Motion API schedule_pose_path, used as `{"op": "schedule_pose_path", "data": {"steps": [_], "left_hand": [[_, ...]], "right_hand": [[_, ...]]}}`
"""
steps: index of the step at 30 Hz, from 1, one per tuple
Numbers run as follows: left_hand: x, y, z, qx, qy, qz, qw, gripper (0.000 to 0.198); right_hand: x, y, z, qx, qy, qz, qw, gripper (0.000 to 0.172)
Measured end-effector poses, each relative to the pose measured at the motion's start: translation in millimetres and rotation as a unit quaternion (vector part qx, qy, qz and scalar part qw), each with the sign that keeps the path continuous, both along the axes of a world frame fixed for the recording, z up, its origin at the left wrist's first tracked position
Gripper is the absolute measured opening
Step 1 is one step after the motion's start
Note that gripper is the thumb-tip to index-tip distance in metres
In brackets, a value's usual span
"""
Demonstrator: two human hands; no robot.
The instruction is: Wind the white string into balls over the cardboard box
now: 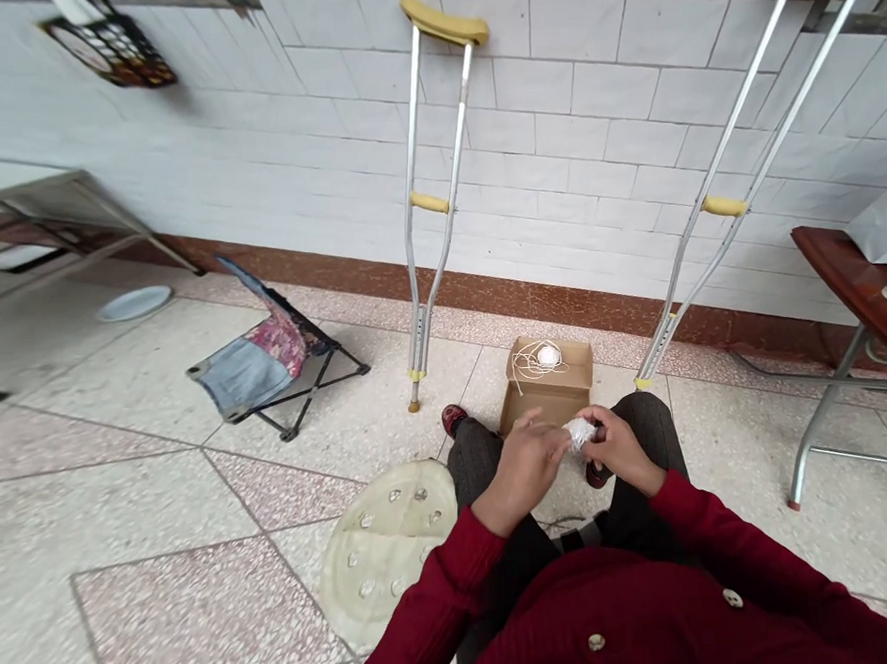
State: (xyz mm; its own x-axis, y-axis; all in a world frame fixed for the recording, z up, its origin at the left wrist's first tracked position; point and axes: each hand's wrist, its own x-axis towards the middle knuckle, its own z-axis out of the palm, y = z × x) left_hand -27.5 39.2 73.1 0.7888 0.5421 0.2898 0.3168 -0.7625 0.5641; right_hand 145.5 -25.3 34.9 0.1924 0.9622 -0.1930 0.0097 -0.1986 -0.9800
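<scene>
A small white bundle (581,433), perhaps wound string or crumpled wrapping, is held between my hands above my knees. My right hand (620,449) grips its right side with thumb and fingers. My left hand (525,464) meets it from the left, fingers bent towards it and one finger raised; the fingertips are slightly blurred. Just beyond, on the floor, stands an open cardboard box (585,361). Loose white string (525,364) lies in loops at its far part, with a bright white ball (548,357) among them. My left hand partly covers the box's near edge.
Two crutches (447,204) (722,207) lean against the tiled wall. A folding chair (265,368) and a light blue plate (135,303) are on the left. A round pale mat (385,536) lies beside my leg. A brown table (853,282) stands right, a metal-framed table (66,185) left.
</scene>
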Motion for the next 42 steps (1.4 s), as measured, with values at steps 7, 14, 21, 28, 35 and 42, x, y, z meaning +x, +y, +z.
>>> {"op": "schedule_pose_path", "data": {"steps": [7,14,21,28,35,42], "left_hand": [[15,7,-12.6,-0.105,-0.042,0.019,0.993,0.031],[16,-40,-33.6,-0.121,0.012,-0.027,0.992,0.031],[-3,-14,-13.8,-0.067,-0.010,0.001,0.998,0.028],[14,-27,-49.4,-0.147,-0.014,0.016,0.989,0.036],[10,-44,-34.1,-0.108,0.052,-0.022,0.993,0.033],[-4,-12,-17.7,-0.067,0.069,-0.056,0.994,0.028]], "right_hand": [[-11,-31,50.3,-0.002,0.159,0.066,0.985,0.036],[29,4,19.9,0.037,-0.001,-0.097,0.995,0.034],[3,-43,-9.8,-0.032,0.054,0.110,0.992,0.038],[17,-40,62.0,-0.006,0.166,0.042,0.985,0.036],[15,-1,-4.1,-0.010,-0.001,-0.033,0.999,0.028],[15,-32,-35.0,-0.086,0.053,0.119,0.988,0.027]]}}
